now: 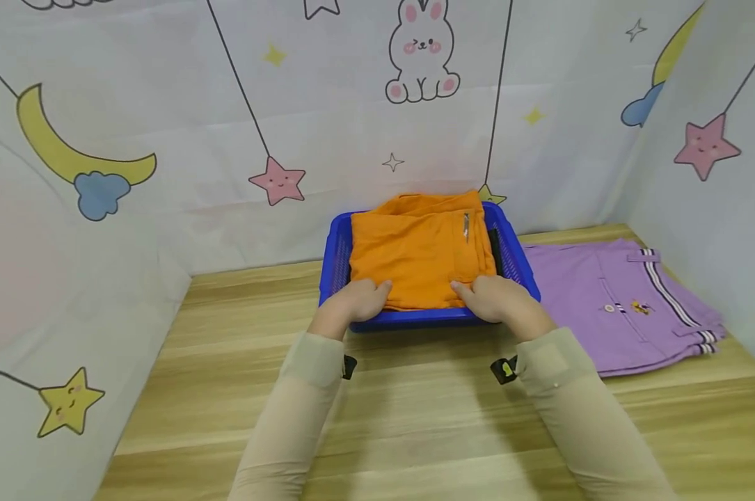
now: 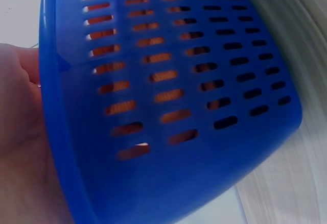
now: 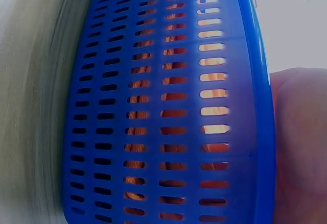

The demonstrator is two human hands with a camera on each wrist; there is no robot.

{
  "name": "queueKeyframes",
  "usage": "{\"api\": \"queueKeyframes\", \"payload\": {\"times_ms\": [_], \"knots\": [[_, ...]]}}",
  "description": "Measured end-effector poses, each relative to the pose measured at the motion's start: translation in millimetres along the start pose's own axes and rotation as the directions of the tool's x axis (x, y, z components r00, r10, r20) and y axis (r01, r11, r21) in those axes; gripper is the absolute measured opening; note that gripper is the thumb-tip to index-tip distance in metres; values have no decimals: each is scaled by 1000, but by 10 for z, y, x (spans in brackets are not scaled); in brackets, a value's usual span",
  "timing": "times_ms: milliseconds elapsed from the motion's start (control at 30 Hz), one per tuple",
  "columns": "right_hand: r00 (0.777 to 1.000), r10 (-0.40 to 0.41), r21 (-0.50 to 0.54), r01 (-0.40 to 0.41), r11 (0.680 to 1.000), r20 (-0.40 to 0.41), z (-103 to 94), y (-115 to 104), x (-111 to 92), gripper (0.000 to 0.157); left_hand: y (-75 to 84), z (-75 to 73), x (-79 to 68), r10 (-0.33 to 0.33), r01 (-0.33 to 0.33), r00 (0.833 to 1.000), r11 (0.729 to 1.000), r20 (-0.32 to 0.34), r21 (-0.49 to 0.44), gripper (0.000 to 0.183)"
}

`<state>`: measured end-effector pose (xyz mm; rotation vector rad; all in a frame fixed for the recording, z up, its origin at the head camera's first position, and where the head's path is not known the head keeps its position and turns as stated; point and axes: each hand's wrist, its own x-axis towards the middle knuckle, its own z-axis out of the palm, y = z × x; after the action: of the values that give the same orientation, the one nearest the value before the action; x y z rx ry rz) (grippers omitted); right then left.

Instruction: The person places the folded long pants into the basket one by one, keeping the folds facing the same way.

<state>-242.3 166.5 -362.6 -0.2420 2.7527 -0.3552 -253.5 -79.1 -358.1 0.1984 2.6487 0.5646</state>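
Note:
A folded orange garment [image 1: 408, 254] with a small silvery strip near its right edge lies in a blue perforated plastic basket [image 1: 415, 316]. At the front of the basket my left hand [image 1: 361, 298] holds the garment's near left edge, its thumb on top. My right hand [image 1: 493, 296] grips the near right edge the same way, thumb over the cloth. Fingers of both hands are hidden below the fold. In the left wrist view the hand [image 2: 23, 137] reaches over the basket rim, and orange cloth shows through the slots. The right wrist view has the hand [image 3: 301, 132] beside the rim.
Folded purple shorts [image 1: 602, 313] with striped trim lie right of the basket on the wood-grain table [image 1: 239, 390]. Something dark [image 1: 495, 250] sits inside the basket's right side. A printed white cloth wall [image 1: 327, 125] rises behind and at both sides.

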Motion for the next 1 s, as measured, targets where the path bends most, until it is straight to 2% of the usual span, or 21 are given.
{"api": "queueKeyframes", "payload": {"times_ms": [367,533,1000], "knots": [[1000,12,15,-12,1000,-19,18,-27,-10,64,-22,13,7,19,-19,1000,1000,-11,17,61],[1000,5,34,-4,999,-16,22,-7,-18,66,-15,30,12,18,-18,1000,1000,4,2,61],[1000,2,62,-1,998,-15,6,37,-9,84,22,19,34,3,-3,1000,1000,13,15,63]]}}
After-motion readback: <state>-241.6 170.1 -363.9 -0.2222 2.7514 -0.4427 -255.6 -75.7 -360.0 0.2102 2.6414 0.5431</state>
